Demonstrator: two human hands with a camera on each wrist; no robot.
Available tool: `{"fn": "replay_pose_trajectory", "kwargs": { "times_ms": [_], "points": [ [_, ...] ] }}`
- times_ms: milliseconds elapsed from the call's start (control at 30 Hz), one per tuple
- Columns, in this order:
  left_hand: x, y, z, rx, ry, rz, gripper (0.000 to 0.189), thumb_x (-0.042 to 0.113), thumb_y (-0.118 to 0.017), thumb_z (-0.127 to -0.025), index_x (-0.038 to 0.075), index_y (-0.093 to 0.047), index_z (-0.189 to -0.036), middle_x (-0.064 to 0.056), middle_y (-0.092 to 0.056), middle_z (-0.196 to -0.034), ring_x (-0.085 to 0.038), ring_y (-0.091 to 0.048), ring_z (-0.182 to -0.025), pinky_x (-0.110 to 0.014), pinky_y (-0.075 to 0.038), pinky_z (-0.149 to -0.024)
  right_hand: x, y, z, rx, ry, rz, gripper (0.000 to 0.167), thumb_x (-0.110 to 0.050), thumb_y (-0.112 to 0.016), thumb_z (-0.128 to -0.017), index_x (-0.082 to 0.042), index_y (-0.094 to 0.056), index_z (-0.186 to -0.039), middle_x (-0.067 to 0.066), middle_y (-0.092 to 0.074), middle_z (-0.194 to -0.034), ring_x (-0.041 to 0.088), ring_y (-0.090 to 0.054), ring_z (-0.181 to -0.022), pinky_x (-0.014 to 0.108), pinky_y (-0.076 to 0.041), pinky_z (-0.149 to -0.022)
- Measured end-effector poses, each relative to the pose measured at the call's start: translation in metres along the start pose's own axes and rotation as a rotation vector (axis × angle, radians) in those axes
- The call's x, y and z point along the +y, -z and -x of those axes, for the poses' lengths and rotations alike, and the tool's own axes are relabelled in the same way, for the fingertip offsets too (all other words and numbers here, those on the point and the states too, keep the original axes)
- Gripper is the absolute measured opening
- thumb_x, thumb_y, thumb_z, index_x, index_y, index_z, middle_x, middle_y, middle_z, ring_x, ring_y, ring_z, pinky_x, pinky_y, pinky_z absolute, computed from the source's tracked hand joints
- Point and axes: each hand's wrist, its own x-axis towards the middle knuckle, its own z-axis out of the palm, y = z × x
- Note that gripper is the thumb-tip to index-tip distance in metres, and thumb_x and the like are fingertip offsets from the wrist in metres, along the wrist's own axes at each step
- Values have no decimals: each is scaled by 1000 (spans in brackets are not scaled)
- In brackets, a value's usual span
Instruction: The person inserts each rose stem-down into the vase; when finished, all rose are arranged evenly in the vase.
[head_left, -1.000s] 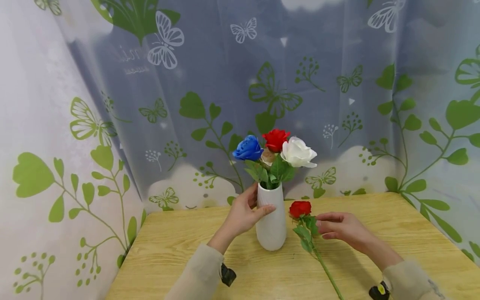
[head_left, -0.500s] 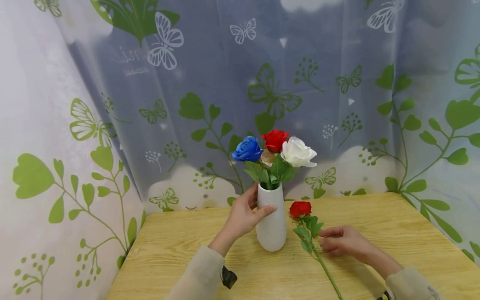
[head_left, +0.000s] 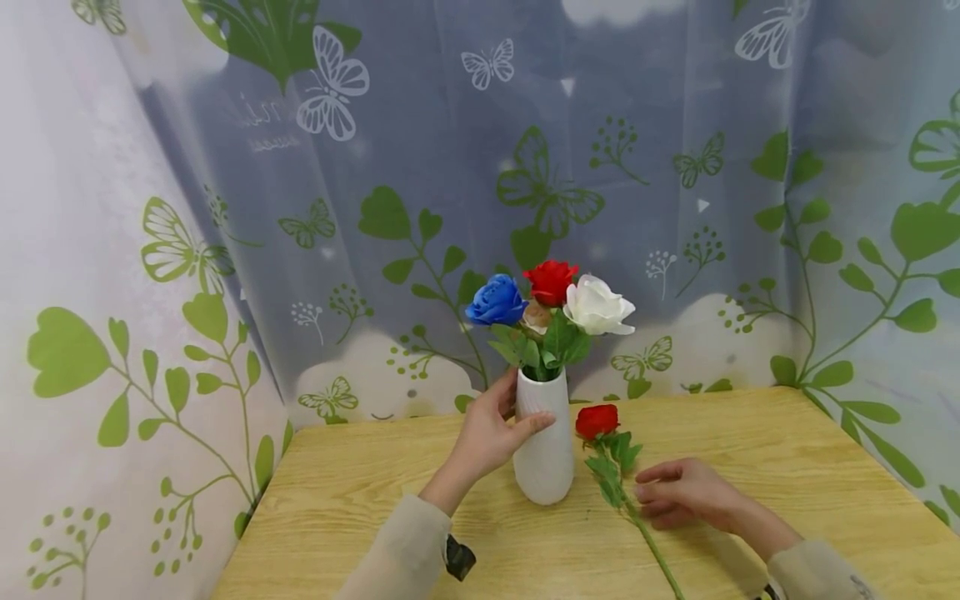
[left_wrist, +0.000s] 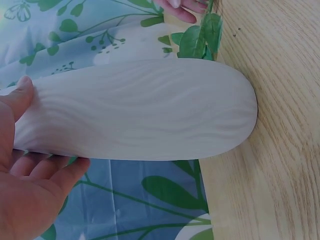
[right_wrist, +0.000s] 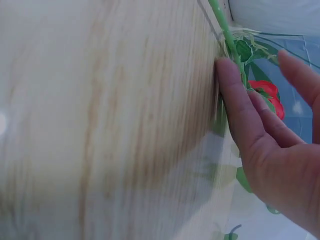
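My left hand [head_left: 487,433] grips the upper part of a white vase [head_left: 543,467], thumb across its front and fingers behind. The left wrist view shows the vase [left_wrist: 150,110] with wavy ridges, standing upright on the table. In it stand a blue rose [head_left: 497,300], a red rose [head_left: 551,282], a white rose [head_left: 597,305] and a beige rose [head_left: 537,317] partly hidden behind leaves. Another red rose [head_left: 597,422] lies to the vase's right, its green stem [head_left: 651,542] slanting toward me. Beside that stem is my right hand [head_left: 690,496], fingertips right at it and thumb [right_wrist: 295,70] held apart.
The wooden table [head_left: 360,500] carries everything. Behind it hangs a blue-grey curtain [head_left: 427,125] printed with leaves and butterflies, and pale patterned cloth [head_left: 67,250] closes the left side. Dark straps with small devices sit at the wrists, such as the left one [head_left: 459,557].
My right hand has moved from beside the lying rose's leaves down toward me, to its stem. That red rose has shifted slightly left. My left hand stays on the vase.
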Motion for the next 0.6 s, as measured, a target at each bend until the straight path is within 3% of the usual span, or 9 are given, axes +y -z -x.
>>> {"fn": "replay_pose_trajectory", "kwargs": {
  "times_ms": [167,333,600],
  "points": [
    [-1,0,0,-2,-7,-5,81,27,-82,-95,22,-40,-164,-6,-60,-153,-22,-65,-134,-43,-56,-110,-2,-4,-1,8,-53,-5,72,-29,-66,-106,22,-40,-148,17,-75,-120,30,-77,-104,46,-66,-87],
    [-1,0,0,-3,-11,-9,80,27,-82,-95,22,-41,-163,-6,-60,-153,-22,-65,-134,-43,-56,-110,0,-9,-2,0,-31,31,65,-23,-72,-101,19,-48,-145,12,-77,-114,26,-77,-96,43,-67,-83],
    [0,0,0,-1,-10,-14,79,27,-82,-95,21,-42,-163,-6,-61,-153,-22,-65,-134,-44,-55,-110,3,-23,-8,117,29,182,52,-12,-86,-88,15,-64,-127,7,-68,-98,17,-72,-80,39,-67,-73]
  ]
}}
